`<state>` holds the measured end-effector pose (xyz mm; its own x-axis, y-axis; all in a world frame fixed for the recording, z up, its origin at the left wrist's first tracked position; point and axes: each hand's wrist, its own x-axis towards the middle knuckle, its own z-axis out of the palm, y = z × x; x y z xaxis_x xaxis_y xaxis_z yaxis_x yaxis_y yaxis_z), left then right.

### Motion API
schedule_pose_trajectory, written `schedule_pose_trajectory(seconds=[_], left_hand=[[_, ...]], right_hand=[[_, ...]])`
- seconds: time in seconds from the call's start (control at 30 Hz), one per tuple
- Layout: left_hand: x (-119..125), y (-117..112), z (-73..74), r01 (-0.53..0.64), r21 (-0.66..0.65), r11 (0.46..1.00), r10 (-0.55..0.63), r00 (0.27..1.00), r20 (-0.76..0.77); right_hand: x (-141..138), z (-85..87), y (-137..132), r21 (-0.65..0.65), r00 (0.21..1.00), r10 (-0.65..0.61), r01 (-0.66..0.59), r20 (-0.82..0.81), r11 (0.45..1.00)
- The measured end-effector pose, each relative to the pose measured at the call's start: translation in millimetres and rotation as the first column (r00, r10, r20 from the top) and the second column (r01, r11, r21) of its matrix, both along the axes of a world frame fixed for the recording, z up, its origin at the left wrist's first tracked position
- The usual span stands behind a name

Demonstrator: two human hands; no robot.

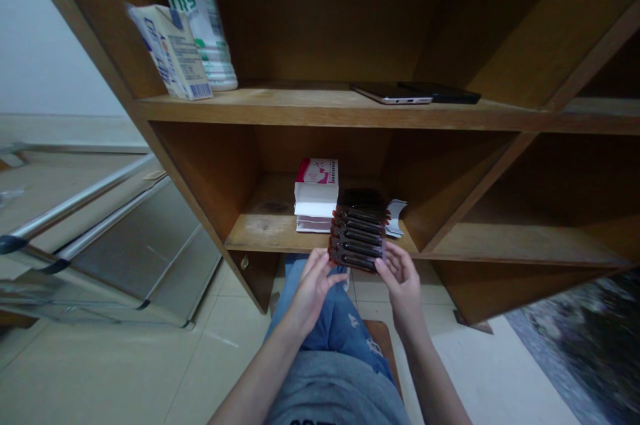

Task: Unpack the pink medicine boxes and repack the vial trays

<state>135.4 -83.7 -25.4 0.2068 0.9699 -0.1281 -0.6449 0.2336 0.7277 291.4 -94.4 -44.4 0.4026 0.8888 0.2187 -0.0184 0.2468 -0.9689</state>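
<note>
Both my hands hold a dark brown tray of several glass ampoules (358, 238) at the front edge of the lower wooden shelf (260, 233). My left hand (314, 285) pinches its lower left corner. My right hand (400, 278) grips its lower right corner, fingers curled. Just behind the tray sits a white box with a pink lid (317, 193), and a folded white leaflet (396, 217) lies to the right of the tray.
The upper shelf (320, 109) carries two white cartons (175, 45) at the left and two flat phones (415, 93) at the right. A folded metal frame (90, 225) leans on the floor at the left. My knees in jeans (330, 318) are below the shelf.
</note>
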Motion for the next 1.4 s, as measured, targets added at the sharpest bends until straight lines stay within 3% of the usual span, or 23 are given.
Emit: schedule_pose_trajectory(seconds=[0.2,0.47,0.7,0.83,1.0,1.17,1.3,1.4], left_hand=[[-22.9,-9.5,-32.6,-0.113,-0.085,0.990,0.098,0.981,-0.170],[-30.3,-6.5,-25.5,-0.171,-0.023,0.985,0.151,0.917,-0.370],[-31.9,5.9,-37.1,-0.192,0.099,0.976,0.216,0.853,-0.476],[-32.5,12.5,-37.0,-0.180,0.161,0.970,0.236,0.850,-0.472],[-34.5,27.5,-18.7,-0.202,0.240,0.949,0.293,0.846,-0.445],[-34.7,39.7,-4.9,-0.202,0.294,0.934,0.301,0.889,-0.346],[-31.3,37.9,-7.0,-0.274,0.349,0.896,0.387,0.868,-0.311],[-30.1,34.8,-11.7,-0.243,0.375,0.895,0.376,0.862,-0.339]], right_hand=[[-30.1,-32.2,-13.6,-0.076,0.988,0.090,-0.099,-0.122,0.992],[-38.2,-30.8,-2.9,-0.050,0.982,0.172,-0.176,-0.073,0.983],[-36.9,-40.8,10.9,0.009,0.979,0.199,-0.199,-0.040,0.980],[-34.3,-32.5,22.5,0.057,0.976,0.217,-0.215,-0.032,0.975],[-31.8,-7.2,40.1,0.114,0.961,0.277,-0.275,-0.006,0.955],[-41.5,-2.0,47.7,0.233,0.981,0.189,-0.193,0.042,0.953],[-50.2,-10.9,42.8,0.319,0.984,0.054,-0.107,0.170,0.942],[-49.8,-13.9,38.6,0.339,0.962,-0.007,-0.088,0.272,0.937]])
